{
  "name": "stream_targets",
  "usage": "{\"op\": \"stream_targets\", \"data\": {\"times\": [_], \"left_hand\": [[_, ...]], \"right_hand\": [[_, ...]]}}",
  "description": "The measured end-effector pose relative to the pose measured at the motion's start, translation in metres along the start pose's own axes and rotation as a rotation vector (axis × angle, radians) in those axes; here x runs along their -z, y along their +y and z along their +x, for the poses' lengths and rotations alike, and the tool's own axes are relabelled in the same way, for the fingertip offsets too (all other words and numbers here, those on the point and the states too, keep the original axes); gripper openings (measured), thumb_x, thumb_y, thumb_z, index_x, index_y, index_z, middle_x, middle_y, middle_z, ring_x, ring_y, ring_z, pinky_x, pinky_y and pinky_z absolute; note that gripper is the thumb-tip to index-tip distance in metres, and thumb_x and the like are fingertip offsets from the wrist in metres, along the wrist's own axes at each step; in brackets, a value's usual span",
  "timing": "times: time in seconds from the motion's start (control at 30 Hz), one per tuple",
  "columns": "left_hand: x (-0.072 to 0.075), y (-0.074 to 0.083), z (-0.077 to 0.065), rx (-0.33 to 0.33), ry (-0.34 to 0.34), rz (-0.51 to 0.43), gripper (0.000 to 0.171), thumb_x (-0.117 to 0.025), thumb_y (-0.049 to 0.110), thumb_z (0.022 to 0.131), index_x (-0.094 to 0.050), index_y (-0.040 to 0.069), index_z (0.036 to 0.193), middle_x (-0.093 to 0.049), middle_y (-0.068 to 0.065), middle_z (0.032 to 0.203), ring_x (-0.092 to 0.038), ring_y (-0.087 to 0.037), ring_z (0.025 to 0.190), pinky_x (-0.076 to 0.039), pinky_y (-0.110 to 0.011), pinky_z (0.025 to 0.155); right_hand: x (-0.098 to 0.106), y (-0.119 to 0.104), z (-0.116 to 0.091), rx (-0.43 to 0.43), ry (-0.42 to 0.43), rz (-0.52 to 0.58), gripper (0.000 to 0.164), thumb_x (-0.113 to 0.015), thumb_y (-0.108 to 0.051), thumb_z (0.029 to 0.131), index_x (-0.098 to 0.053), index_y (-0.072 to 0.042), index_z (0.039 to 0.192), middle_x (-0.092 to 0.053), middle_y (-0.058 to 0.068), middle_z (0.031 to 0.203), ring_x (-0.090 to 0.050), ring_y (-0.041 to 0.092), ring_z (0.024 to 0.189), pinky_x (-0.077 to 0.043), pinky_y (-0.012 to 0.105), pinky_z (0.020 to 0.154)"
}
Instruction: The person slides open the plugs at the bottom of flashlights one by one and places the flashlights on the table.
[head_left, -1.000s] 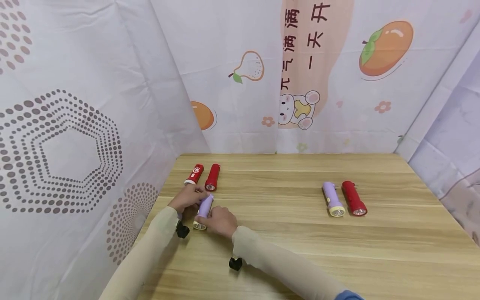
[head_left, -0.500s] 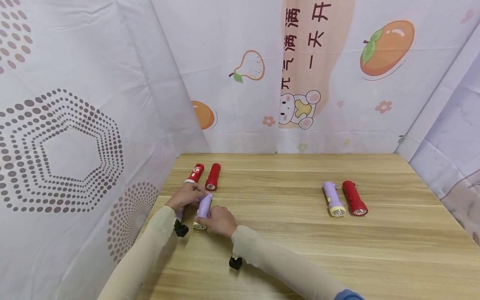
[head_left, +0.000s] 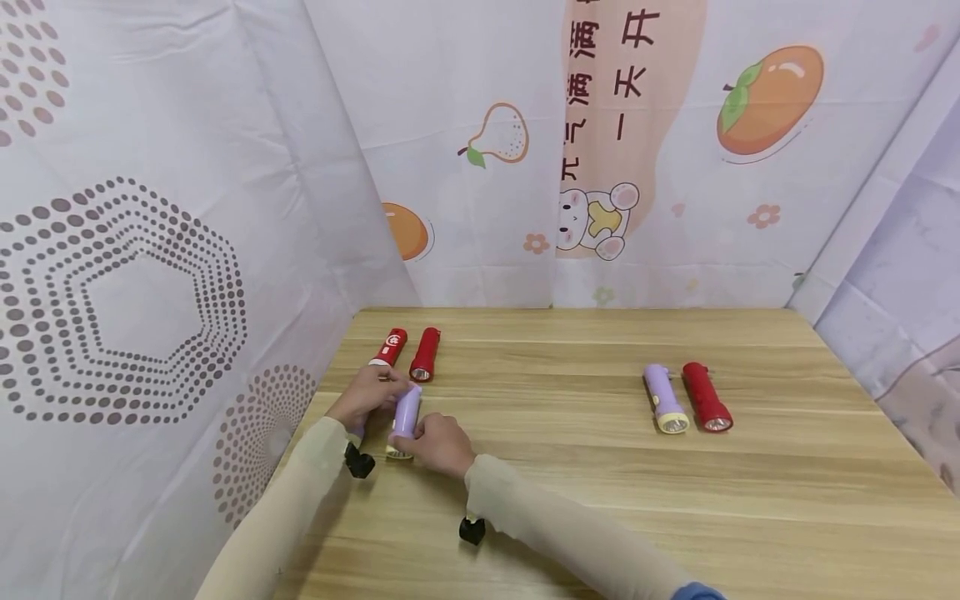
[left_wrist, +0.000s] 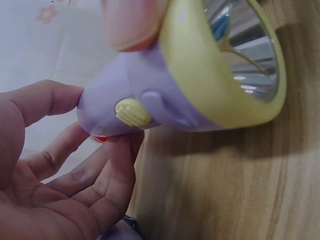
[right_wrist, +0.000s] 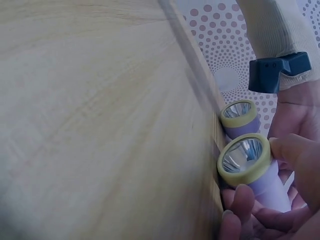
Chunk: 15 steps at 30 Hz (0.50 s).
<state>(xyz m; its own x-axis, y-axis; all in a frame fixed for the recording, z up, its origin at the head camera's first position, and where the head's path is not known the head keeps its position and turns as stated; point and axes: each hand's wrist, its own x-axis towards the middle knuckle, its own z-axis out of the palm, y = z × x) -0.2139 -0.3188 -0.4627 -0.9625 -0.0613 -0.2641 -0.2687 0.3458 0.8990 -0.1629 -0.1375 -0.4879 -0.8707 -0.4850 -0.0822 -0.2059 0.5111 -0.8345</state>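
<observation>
Both hands are on a lavender flashlight point(head_left: 407, 410) with a pale yellow head, at the left of the table. My left hand point(head_left: 369, 395) pinches its tail end between thumb and fingers, as the left wrist view shows. The right hand point(head_left: 444, 443) grips the head end, with a fingertip point(left_wrist: 134, 25) on the body beside the yellow rim. A yellow switch point(left_wrist: 132, 112) faces the left wrist camera. A second lavender flashlight point(right_wrist: 239, 119) lies just to the left, mostly hidden under the left hand in the head view.
Behind the hands lie a red flashlight with a white head point(head_left: 390, 345) and an all-red one point(head_left: 425, 355). Farther right, another lavender flashlight point(head_left: 665, 398) lies beside a red one point(head_left: 707, 397). The wooden table point(head_left: 555, 500) meets patterned curtains at the back and left.
The held lavender flashlight has shifted very slightly left, along with the left hand. The right hand stays nearly in place, and the other flashlights have not moved.
</observation>
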Motion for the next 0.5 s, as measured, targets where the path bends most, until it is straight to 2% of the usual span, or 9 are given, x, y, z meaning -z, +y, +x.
{"op": "stream_targets", "data": {"times": [0.2,0.3,0.5], "left_hand": [[0.0040,-0.0013,-0.0017,-0.009,0.043,-0.009,0.025,-0.071,0.017,0.084,-0.063,-0.001,0.099,-0.066,-0.014,0.100,-0.067,-0.021,0.080,-0.056,-0.038,0.072],[0.0044,0.0005,-0.0042,-0.014,0.060,0.015,0.025,-0.071,0.019,0.084,-0.063,0.000,0.099,-0.066,-0.013,0.099,-0.067,-0.020,0.080,-0.056,-0.038,0.074],[0.0032,0.0038,-0.0082,-0.020,0.089,0.020,0.025,-0.073,0.021,0.083,-0.065,0.002,0.096,-0.066,-0.011,0.100,-0.067,-0.019,0.080,-0.055,-0.039,0.075]], "right_hand": [[0.0002,0.0019,0.0009,0.002,0.028,0.032,0.046,-0.069,-0.055,0.080,-0.063,-0.013,0.063,-0.049,-0.008,0.047,-0.042,0.006,0.043,-0.032,0.022,0.039],[-0.0003,0.0028,0.0005,0.004,0.034,0.047,0.045,-0.069,-0.056,0.079,-0.063,-0.013,0.065,-0.048,-0.008,0.049,-0.042,0.006,0.045,-0.032,0.022,0.040],[0.0033,0.0028,-0.0029,-0.015,0.004,0.150,0.041,-0.072,-0.053,0.078,-0.065,-0.012,0.077,-0.063,0.002,0.061,-0.054,0.010,0.047,-0.039,0.024,0.043]]}}
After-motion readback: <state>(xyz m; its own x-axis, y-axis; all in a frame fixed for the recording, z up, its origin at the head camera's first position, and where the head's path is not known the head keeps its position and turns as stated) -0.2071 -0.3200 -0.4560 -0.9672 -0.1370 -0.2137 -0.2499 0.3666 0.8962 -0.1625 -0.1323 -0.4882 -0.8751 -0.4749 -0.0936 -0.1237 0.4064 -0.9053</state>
